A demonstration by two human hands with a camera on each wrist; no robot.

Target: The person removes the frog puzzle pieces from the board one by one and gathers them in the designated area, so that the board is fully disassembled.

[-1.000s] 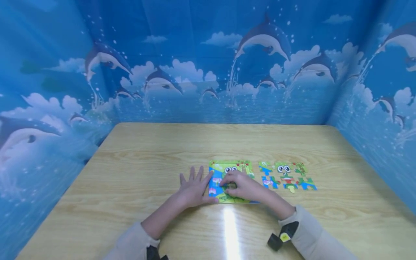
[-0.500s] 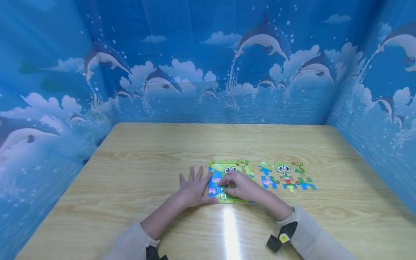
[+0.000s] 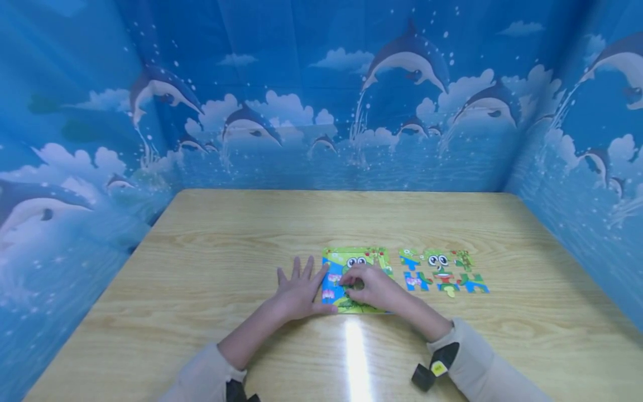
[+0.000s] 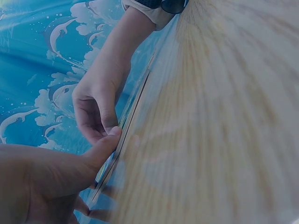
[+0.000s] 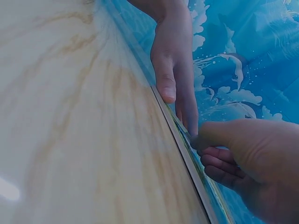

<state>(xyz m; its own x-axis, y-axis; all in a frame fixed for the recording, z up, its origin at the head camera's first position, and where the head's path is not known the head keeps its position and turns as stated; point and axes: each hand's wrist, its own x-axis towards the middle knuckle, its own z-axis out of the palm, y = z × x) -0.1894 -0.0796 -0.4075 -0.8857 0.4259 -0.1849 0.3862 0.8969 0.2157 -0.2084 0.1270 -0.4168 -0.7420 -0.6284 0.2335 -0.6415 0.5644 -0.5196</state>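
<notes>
A square frog-picture puzzle board lies flat on the table, in green and blue with pink flowers. My left hand lies at its left side with fingers spread, the index finger touching the left edge and the thumb resting on the near-left corner. Over the middle of the board is my right hand, its fingers bent and its fingertips down on the picture. In the right wrist view the right thumb meets the board's surface; whether a piece is between the fingertips is hidden. The right hand covers part of the frog.
Right of the board, several loose puzzle pieces lie in two rows, showing frog eyes, a mouth and flowers. The wooden table carries a bright glare streak near its front. Blue dolphin curtains stand behind and at both sides.
Almost nothing differs. The right fingertips shift very slightly over the board; the left hand and the loose pieces stay where they were.
</notes>
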